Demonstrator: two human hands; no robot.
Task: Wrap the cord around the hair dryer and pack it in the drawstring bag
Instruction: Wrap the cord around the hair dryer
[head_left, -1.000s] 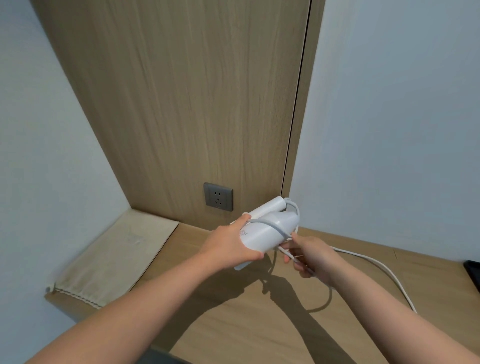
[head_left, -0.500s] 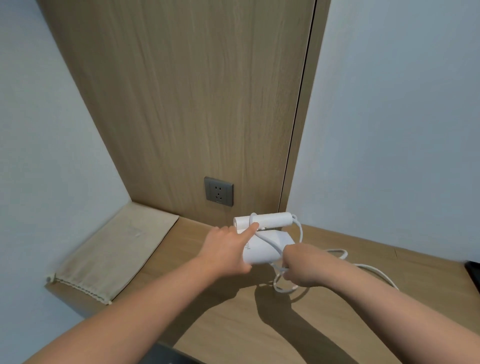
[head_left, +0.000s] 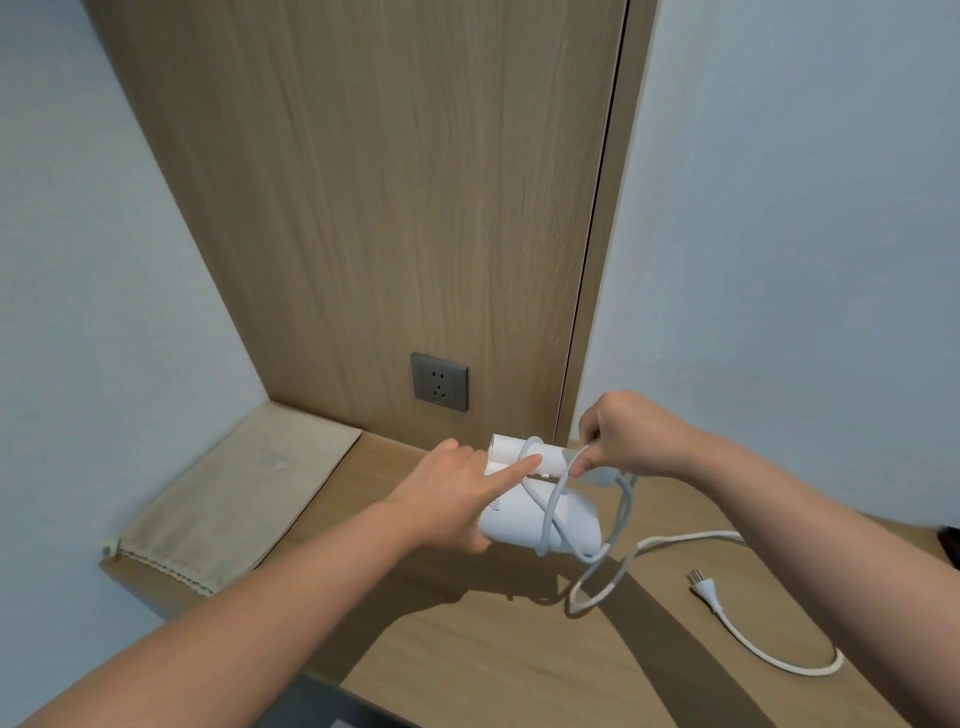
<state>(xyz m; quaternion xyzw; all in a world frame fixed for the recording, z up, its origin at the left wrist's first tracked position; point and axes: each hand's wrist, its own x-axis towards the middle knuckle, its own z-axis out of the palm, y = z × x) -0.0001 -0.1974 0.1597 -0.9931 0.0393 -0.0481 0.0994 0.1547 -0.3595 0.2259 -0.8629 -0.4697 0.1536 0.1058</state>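
A white folded hair dryer (head_left: 563, 519) is held just above the wooden desk. My left hand (head_left: 452, 493) grips its body from the left, index finger stretched along the handle over a cord turn. Two turns of the white cord (head_left: 550, 512) cross over the dryer. My right hand (head_left: 628, 441) is raised behind the dryer's handle and pinches the cord above it. The rest of the cord loops down to the desk and trails right to the plug (head_left: 701, 581). A beige drawstring bag (head_left: 234, 493) lies flat at the desk's left end.
The wooden desk (head_left: 519, 649) runs along the wall, its front edge near me. A grey wall socket (head_left: 439, 380) sits in the wood panel behind the dryer. A dark object (head_left: 951, 543) shows at the right edge.
My right hand rose from under the dryer to above its handle, carrying the cord up and over. A second cord turn now crosses the dryer, and the plug end has come into view.
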